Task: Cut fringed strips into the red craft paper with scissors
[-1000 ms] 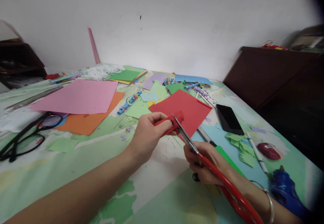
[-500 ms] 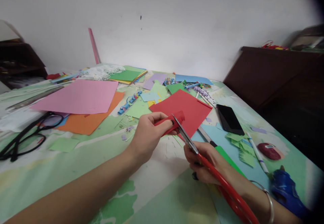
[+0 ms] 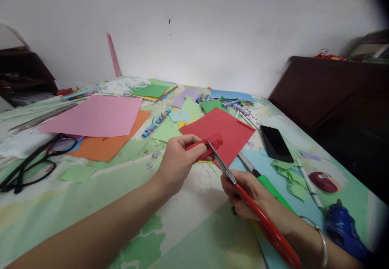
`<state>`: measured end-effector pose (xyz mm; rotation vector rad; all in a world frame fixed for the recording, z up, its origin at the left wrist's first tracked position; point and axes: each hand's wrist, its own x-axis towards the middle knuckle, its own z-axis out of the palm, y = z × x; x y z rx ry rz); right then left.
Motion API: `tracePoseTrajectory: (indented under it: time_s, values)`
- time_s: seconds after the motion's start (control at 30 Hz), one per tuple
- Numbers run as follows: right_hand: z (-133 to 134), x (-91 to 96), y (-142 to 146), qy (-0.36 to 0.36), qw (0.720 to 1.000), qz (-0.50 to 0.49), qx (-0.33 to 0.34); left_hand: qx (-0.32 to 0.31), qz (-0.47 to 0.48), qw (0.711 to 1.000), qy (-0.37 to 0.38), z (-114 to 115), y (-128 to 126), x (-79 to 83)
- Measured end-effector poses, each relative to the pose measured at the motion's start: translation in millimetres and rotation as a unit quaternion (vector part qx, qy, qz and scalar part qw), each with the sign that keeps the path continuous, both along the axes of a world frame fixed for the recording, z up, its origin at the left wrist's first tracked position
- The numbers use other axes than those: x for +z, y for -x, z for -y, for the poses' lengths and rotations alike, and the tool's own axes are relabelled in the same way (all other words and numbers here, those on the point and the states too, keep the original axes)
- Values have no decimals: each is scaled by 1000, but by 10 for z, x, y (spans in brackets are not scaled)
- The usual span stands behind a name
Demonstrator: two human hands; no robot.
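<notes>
Between thumb and fingers, my left hand (image 3: 180, 161) pinches a small strip of red paper (image 3: 216, 140) whose far end is snipped into a fringe. My right hand (image 3: 247, 192) grips red-handled scissors (image 3: 226, 167). Their blades meet the strip's edge close to my left thumb and look nearly closed. Beyond both hands lies a larger sheet of red paper (image 3: 220, 121), flat on the table. A knife-like tool with a green handle (image 3: 275, 192) rests partly behind my right hand, on light blue paper.
Pink paper (image 3: 97, 115) overlaps orange paper on the left, with black glasses (image 3: 39, 163) in front. To the right are a black phone (image 3: 276, 143), fringed green scraps (image 3: 293, 176), a dark red oval object (image 3: 323, 181) and a blue glue gun (image 3: 343, 228). A wall stands behind the table.
The scissor blades and handles have closed together on the red strip, and their tip has shifted slightly left. My left hand has stayed in place.
</notes>
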<state>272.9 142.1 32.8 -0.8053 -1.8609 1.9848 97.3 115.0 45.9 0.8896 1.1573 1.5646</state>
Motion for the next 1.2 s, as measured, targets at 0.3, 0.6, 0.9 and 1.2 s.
tracePoseTrajectory:
  time_s: [0.3, 0.6, 0.9, 1.2]
  values:
    - [6, -11, 1, 9, 1000, -10, 1, -2, 0, 1000, -6, 8, 10, -14]
    - [-62, -197, -93, -13, 999, -40, 34, -8, 2, 1000, -5, 17, -14, 20]
    - [-5, -71, -28, -34, 999, -12, 4, -4, 2, 1000, -3, 9, -13, 6]
    - [11, -18, -5, -18, 1000, -1, -2, -4, 0, 1000, -4, 5, -10, 5]
